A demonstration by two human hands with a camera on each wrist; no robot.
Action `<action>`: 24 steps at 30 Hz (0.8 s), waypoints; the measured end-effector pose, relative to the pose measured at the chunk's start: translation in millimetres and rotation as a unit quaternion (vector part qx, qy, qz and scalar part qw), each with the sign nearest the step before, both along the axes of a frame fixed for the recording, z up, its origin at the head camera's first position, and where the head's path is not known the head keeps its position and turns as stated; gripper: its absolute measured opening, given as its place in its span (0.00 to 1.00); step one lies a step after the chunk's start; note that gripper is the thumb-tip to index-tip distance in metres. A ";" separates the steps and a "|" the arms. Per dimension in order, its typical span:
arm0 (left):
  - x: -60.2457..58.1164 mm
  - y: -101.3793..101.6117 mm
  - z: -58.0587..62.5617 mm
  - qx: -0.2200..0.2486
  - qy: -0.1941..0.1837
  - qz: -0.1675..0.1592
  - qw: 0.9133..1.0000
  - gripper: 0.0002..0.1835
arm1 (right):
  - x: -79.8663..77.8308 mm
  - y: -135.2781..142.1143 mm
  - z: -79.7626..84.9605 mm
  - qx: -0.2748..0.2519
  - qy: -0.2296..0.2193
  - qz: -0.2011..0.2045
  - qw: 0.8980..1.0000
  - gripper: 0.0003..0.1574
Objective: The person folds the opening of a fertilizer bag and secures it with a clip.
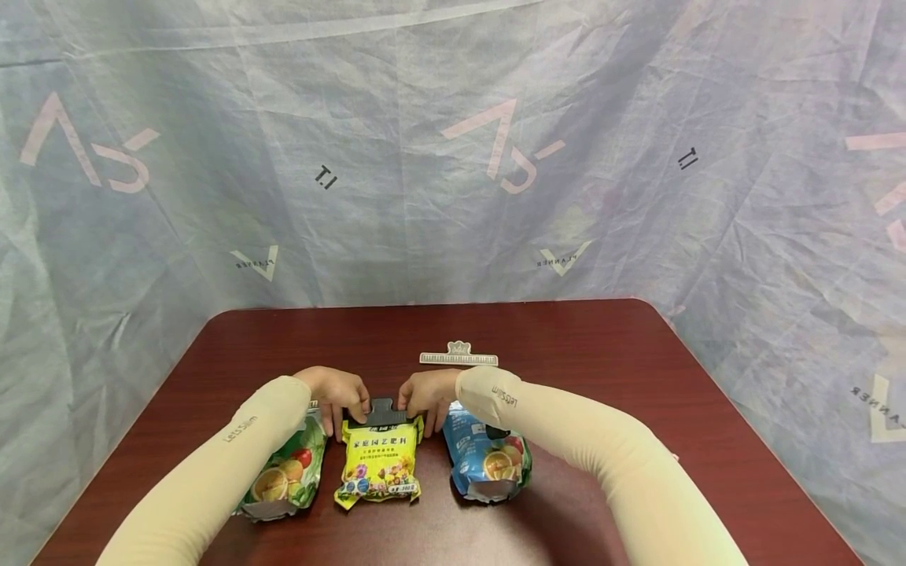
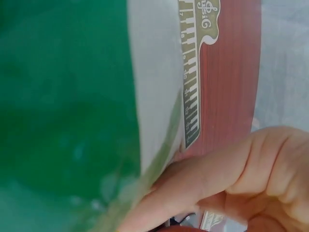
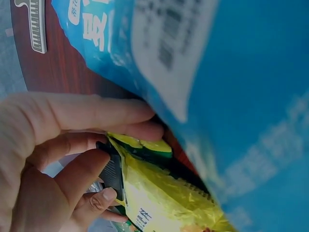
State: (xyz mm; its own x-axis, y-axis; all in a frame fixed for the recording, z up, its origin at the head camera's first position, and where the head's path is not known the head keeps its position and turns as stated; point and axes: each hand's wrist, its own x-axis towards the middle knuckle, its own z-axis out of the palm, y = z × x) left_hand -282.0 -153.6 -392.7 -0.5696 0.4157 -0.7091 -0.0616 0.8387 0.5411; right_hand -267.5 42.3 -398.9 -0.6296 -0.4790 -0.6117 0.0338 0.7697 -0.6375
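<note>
A yellow bag [image 1: 382, 460] with flowers printed on it lies in the middle of the table, a black clip [image 1: 383, 412] across its top edge. My left hand [image 1: 342, 395] pinches the clip's left end, and my right hand [image 1: 427, 395] pinches its right end. In the right wrist view, the right thumb presses on the black clip [image 3: 112, 171] at the mouth of the yellow bag [image 3: 159, 193]. The left wrist view shows the left hand [image 2: 231, 183] beside a green bag [image 2: 67, 106]; what its fingertips touch is largely hidden there.
The green fruit-print bag [image 1: 286, 472] lies left, with a piano-key clip [image 2: 191, 92] at its top edge. To the right is a blue fruit-print bag [image 1: 484, 456], partly under the right sleeve. Another piano-key clip [image 1: 458, 355] lies farther back. Grey cloth [image 1: 396, 157] hangs behind the table.
</note>
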 end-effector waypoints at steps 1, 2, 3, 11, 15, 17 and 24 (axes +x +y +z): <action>0.4 0.4 0.4 -0.003 0.004 0.000 1.000 0.15 | 0.4 0.0 -0.2 0.004 0.004 0.002 1.000 0.08; 1.0 0.6 0.8 -0.006 0.009 0.000 1.000 0.15 | 0.7 -0.1 -0.2 0.008 0.008 0.004 1.000 0.08; 1.7 0.9 1.2 -0.009 0.015 0.002 1.000 0.15 | 1.1 -0.1 -0.3 0.012 0.012 0.006 1.000 0.09; 4.3 2.3 0.7 -0.032 0.048 -0.006 0.998 0.09 | 1.1 -0.4 -0.9 0.021 0.025 0.017 0.999 0.08; 3.4 2.9 -0.3 -0.038 0.051 -0.010 0.998 0.09 | 0.2 -0.5 -1.6 0.023 0.025 0.018 0.999 0.09; 3.0 3.0 -0.3 -0.040 0.051 -0.012 0.998 0.09 | -0.4 -0.5 -1.7 0.024 0.024 0.018 0.999 0.09; 4.0 3.0 0.9 -0.039 0.058 -0.019 0.997 0.07 | 0.0 -0.2 -0.3 0.022 0.024 0.024 0.999 0.10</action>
State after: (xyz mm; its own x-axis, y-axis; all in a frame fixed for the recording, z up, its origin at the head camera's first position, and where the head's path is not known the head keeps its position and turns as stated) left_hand -277.9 -150.6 -391.8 -0.6344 0.3849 -0.6704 0.0295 0.8786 0.4766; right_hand -267.4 42.1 -399.2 -0.6361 -0.4834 -0.6014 -0.0344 0.7964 -0.6038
